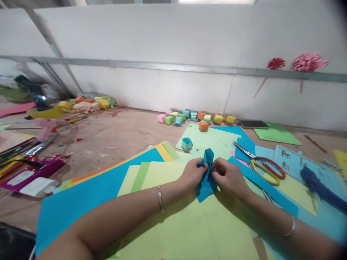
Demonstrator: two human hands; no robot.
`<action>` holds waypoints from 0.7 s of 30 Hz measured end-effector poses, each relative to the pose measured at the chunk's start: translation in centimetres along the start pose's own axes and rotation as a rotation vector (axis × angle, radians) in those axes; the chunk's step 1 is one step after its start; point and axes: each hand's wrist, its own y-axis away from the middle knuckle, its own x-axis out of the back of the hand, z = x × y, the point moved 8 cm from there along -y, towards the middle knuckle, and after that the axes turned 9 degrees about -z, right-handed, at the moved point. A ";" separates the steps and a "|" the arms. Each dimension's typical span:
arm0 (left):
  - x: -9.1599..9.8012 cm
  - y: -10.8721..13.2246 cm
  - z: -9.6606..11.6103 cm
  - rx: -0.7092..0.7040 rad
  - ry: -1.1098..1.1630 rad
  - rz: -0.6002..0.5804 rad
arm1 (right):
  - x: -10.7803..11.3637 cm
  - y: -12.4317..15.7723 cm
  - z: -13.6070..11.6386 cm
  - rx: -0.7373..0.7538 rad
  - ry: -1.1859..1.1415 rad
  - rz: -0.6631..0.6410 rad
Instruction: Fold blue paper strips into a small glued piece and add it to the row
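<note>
A strip of blue paper (207, 180) is pinched between both hands over light green sheets (189, 224). My left hand (193, 175) grips its left side with closed fingers. My right hand (227, 177) pinches the right side, fingers curled on the fold. The strip's top end sticks up above the fingers and its bottom end hangs below them. Each wrist wears a silver bangle.
Scissors (260, 164) with red and yellow handles lie right of the hands, a blue glue gun (320, 187) further right. A small teal paper box (187, 143) and a row of coloured paper cubes (195, 117) sit behind. Pens and a purple case (29, 175) crowd the left.
</note>
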 end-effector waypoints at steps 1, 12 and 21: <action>0.0 0.0 0.0 -0.004 -0.009 0.002 | -0.1 0.1 -0.3 0.024 0.020 -0.009; 0.0 0.1 1.4 -0.179 -0.209 -0.004 | 0.1 1.0 -1.2 0.171 0.266 0.078; -0.5 0.7 2.6 -0.262 -0.402 -0.044 | 0.8 0.8 0.4 -0.012 -0.048 0.140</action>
